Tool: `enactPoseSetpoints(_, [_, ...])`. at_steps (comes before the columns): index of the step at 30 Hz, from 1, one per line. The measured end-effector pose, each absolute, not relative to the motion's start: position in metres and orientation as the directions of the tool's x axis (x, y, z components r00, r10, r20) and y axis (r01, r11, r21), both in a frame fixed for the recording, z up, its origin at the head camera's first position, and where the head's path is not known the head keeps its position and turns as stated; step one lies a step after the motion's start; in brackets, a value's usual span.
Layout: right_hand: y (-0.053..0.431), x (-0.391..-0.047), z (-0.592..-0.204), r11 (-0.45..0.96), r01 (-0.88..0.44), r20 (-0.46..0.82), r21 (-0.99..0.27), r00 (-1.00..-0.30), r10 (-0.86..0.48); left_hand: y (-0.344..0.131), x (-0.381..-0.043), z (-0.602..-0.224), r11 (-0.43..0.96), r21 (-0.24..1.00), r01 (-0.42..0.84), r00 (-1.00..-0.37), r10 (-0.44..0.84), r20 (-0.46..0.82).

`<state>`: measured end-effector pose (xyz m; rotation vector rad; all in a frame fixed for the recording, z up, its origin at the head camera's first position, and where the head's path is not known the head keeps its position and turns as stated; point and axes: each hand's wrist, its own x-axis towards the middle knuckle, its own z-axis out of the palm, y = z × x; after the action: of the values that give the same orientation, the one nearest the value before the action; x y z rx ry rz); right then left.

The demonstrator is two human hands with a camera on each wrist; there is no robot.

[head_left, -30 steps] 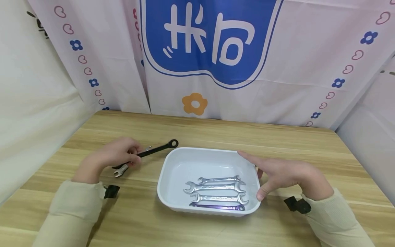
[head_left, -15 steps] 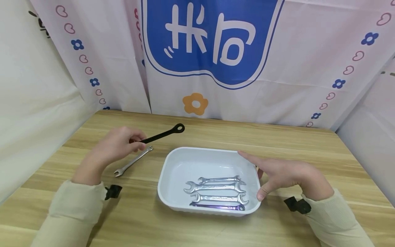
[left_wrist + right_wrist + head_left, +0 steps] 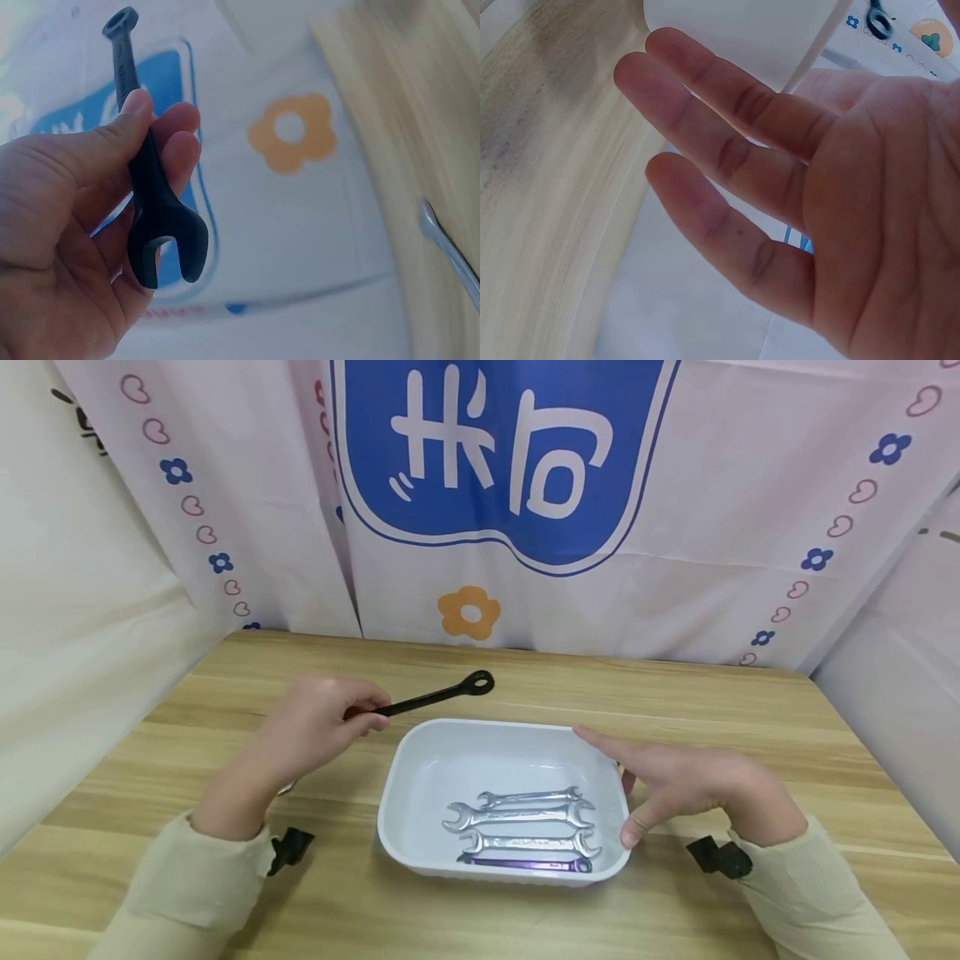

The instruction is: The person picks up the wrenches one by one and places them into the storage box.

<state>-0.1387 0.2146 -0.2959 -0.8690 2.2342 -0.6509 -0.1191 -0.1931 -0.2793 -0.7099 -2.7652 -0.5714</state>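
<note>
My left hand [image 3: 322,718] pinches a black combination wrench [image 3: 435,697] between thumb and fingers, beyond the back left corner of a white tray [image 3: 431,768]. Its ring end points right; the left wrist view shows the open jaw of this wrench [image 3: 161,202] near the palm. Three silver open-end wrenches [image 3: 517,815] and a purple wrench [image 3: 525,864] lie side by side in the tray. My right hand [image 3: 682,781] rests at the tray's right end, index fingertip at the back corner and thumb on the near rim. In the right wrist view, its other fingers [image 3: 720,157] extend fairly straight beside the tray wall.
A small silver wrench [image 3: 450,251] lies on the wooden table [image 3: 360,893] left of the tray; my left forearm mostly covers it in the head view. A white printed cloth [image 3: 675,602] hangs behind the table, with more cloth at both sides.
My left hand has lifted the black wrench off the silver one, then carried it right toward the tray's back edge. My right hand and the tray stay in place.
</note>
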Motion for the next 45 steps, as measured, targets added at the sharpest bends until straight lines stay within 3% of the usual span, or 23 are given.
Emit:
enactPoseSetpoints(12, [0.209,-0.14,-0.294,0.679,-0.389,-0.404,-0.623,-0.583,-0.705,-0.145,-0.11,-0.289,0.697,0.253,0.671,-0.729,0.557,0.399])
enactPoseSetpoints(27, [0.211,-0.14,-0.294,0.679,-0.379,-0.409,-0.629,-0.581,-0.703,-0.119,-0.119,-0.315,0.681,0.395,0.617,-0.778,0.603,0.177])
enactPoseSetpoints(45, [0.214,-0.138,-0.296,0.664,-0.377,-0.399,-0.645,-0.575,-0.714,-0.11,-0.132,-0.332,0.707,0.36,0.609,-0.771,0.633,0.062])
